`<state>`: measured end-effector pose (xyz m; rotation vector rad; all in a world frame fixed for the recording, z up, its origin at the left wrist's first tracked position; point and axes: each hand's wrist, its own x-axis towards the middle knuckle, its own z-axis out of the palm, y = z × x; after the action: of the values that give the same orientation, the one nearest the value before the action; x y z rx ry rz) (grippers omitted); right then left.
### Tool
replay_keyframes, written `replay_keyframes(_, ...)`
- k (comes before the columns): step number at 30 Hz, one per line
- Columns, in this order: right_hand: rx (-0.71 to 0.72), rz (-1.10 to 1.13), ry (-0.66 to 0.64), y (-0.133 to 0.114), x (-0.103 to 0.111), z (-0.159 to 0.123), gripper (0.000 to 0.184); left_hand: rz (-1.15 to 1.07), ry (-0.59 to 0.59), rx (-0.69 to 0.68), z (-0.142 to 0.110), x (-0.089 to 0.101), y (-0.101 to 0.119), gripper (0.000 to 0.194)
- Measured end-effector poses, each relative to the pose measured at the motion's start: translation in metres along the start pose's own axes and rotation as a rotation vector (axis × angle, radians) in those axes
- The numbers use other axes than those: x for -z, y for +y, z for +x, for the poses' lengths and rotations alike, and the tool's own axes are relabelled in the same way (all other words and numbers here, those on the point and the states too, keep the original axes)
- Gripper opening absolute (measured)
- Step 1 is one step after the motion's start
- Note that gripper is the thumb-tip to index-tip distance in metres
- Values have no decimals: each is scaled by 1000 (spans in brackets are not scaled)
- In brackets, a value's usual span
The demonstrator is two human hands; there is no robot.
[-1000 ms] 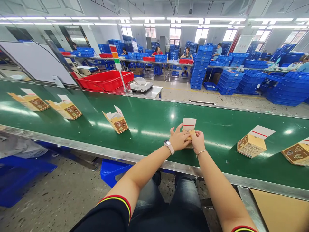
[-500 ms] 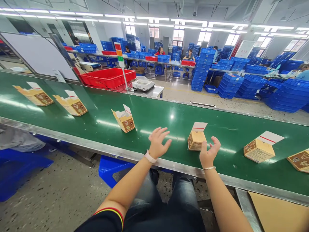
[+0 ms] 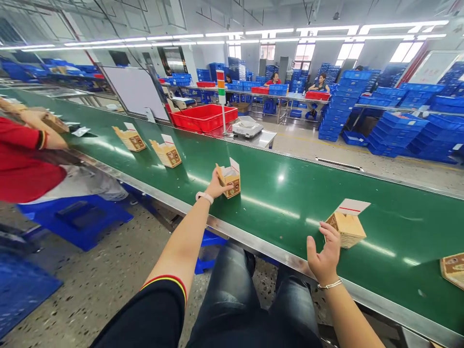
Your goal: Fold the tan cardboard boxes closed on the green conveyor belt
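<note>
My left hand (image 3: 216,185) reaches across the green conveyor belt (image 3: 268,222) and grips the near side of a small open carton (image 3: 233,186), thumb on its printed front. The carton stands on the belt with its flaps up. My right hand (image 3: 324,253) is open, fingers apart, just in front of another carton (image 3: 350,231); whether it touches that one I cannot tell. This second carton has a raised white flap with a red line. Farther left along the belt stand two more open cartons, one nearer (image 3: 168,155) and one farther (image 3: 132,140).
A co-worker in a red sleeve (image 3: 21,140) sits at the left over the belt. Beyond the belt are a red bin (image 3: 203,118), a scale (image 3: 247,127) and stacked blue crates (image 3: 333,106). A metal rail (image 3: 253,244) edges the belt. Another carton (image 3: 453,269) stands far right.
My left hand has moved left and taken hold of the open carton. My right hand stays open near the other carton. The view has turned left, bringing the red-sleeved co-worker into sight.
</note>
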<state>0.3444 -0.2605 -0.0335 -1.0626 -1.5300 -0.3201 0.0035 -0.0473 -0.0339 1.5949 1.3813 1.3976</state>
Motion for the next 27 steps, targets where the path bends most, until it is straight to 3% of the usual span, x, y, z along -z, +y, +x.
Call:
replay_keyframes(3,60,97,-125,-11,-22,-2,33,-23,-86,3,-14,-35,12,84)
replay_keyframes(7,91,94,-306,-12,-54,-11,52,-40,-143,-44,-74,-89,28,81)
replay_keyframes(8,81,66,-354,-8,-60,-14,58,-46,-170,-76,-91,-99,31,82)
replay_keyframes(10,48,14,-421,3,-68,-17,67,-47,-264,-277,-118,-112,37,85)
replay_keyframes(13,-12,-8,-463,22,-67,-18,67,48,-368,-634,-134,-117,43,72)
replay_keyframes(15,-41,-3,-473,32,-62,-14,61,158,-416,-749,-132,-116,47,61)
replay_keyframes(21,-129,126,-436,39,-54,3,41,435,-527,-666,-117,-118,70,61)
replay_keyframes(27,-533,370,-235,27,-57,10,40,525,-538,-606,-125,-128,97,40)
